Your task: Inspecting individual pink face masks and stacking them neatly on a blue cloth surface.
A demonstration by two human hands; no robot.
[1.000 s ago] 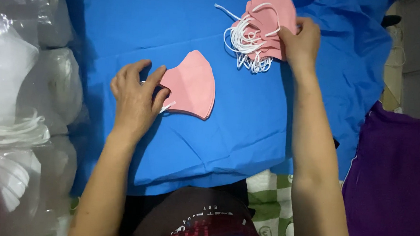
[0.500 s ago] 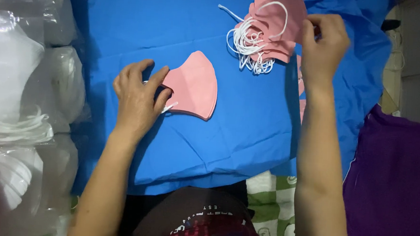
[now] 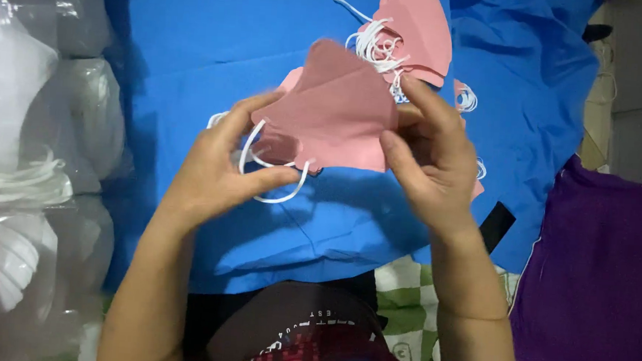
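Above the blue cloth point(image 3: 197, 35), both hands grip one pink mask point(image 3: 332, 111).
Left hand point(image 3: 215, 171) pinches its white ear loop point(image 3: 273, 178); right hand point(image 3: 428, 160) clasps the opposite edge, near the pile of pink masks point(image 3: 417, 24).

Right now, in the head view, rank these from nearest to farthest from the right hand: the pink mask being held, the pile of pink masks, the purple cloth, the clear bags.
1. Pink mask: in the right hand.
2. Mask pile: just above it.
3. Purple cloth: off to the right.
4. Clear bags: far left edge.
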